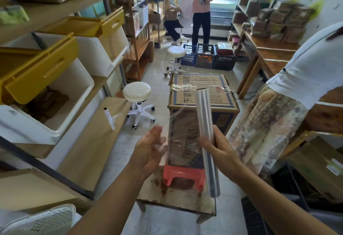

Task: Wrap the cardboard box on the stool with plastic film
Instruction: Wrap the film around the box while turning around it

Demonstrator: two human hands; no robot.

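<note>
A large cardboard box (200, 86) stands on a red plastic stool (182, 174) in the middle of the aisle, with a band of clear film across its top. My right hand (216, 146) grips a long roll of plastic film (205, 123), held nearly upright in front of the box's near face. A loose sheet of film (178, 132) stretches from the roll to the left over that face. My left hand (151, 144) is at the sheet's left edge, fingers spread, touching or pinching the film.
A stained low table (178, 199) sits under the red stool. Two white swivel stools (137, 91) stand to the left. Shelves with yellow-lidded bins (46, 79) line the left. A person in a white top (304, 79) stands close on the right. Crates (206, 55) and two people fill the back.
</note>
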